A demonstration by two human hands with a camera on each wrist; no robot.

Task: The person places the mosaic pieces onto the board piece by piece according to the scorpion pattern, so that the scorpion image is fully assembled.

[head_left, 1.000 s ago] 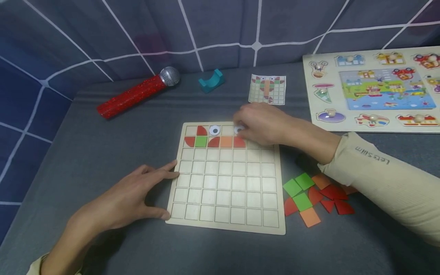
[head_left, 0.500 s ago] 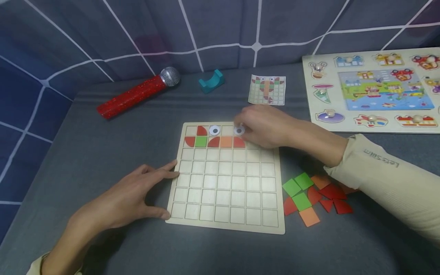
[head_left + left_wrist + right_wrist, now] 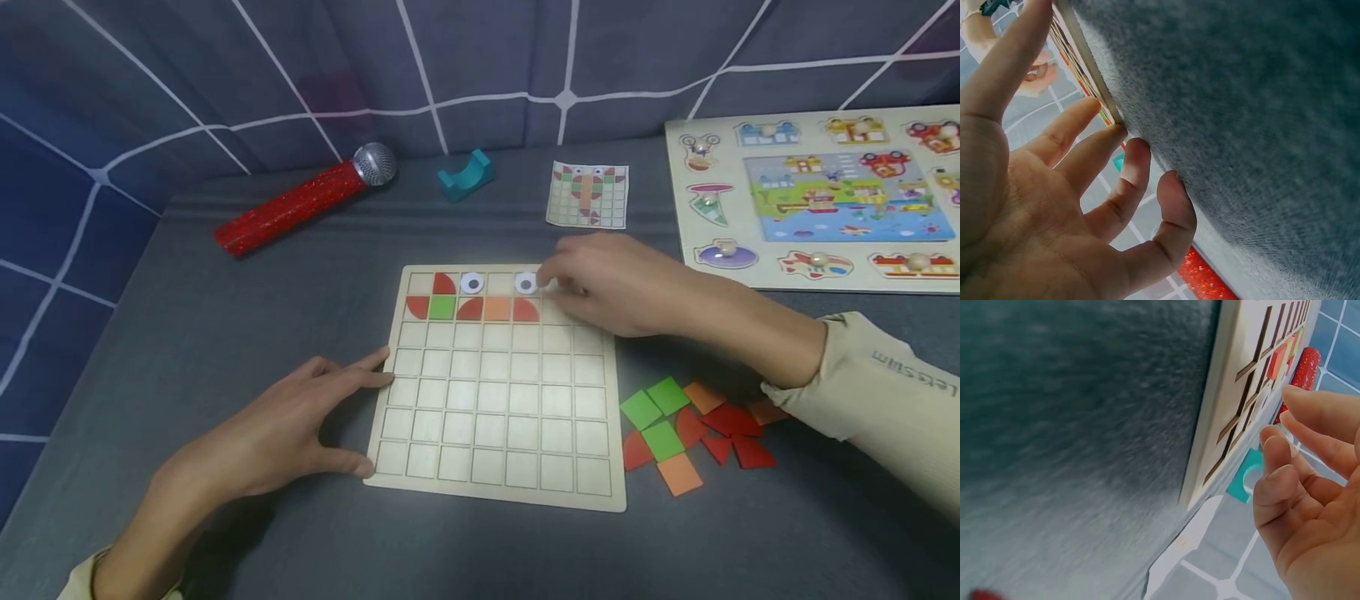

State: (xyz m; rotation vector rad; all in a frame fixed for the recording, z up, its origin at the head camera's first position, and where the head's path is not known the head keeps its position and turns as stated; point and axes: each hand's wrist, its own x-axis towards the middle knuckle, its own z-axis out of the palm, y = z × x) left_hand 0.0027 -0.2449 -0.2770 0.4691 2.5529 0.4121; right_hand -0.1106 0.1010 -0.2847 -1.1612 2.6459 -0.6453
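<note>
A wooden grid board point(image 3: 491, 396) lies on the dark table. Its top two rows carry red quarter-circles point(image 3: 470, 309), a green square point(image 3: 442, 307), an orange square point(image 3: 497, 308) and two round eye pieces point(image 3: 472, 284). My left hand point(image 3: 277, 425) touches the board's left edge with thumb and fingertips, its fingers spread and relaxed. Over the board's upper right, my right hand point(image 3: 626, 287) has its fingertips right beside the right eye piece point(image 3: 527, 283). In the right wrist view its thumb and loosely bent fingers point(image 3: 1275, 494) stand apart with nothing between them.
Loose green, orange and red pieces point(image 3: 663, 440) lie right of the board. Behind it are a small pattern card point(image 3: 588, 196), a teal curved block point(image 3: 467, 175) and a red microphone point(image 3: 292, 208). A peg puzzle point(image 3: 720, 225) occupies the back right.
My right hand has drawn back to the right from the right eye piece, leaving it in the top row in plain sight. The left hand stays at the board's edge.
</note>
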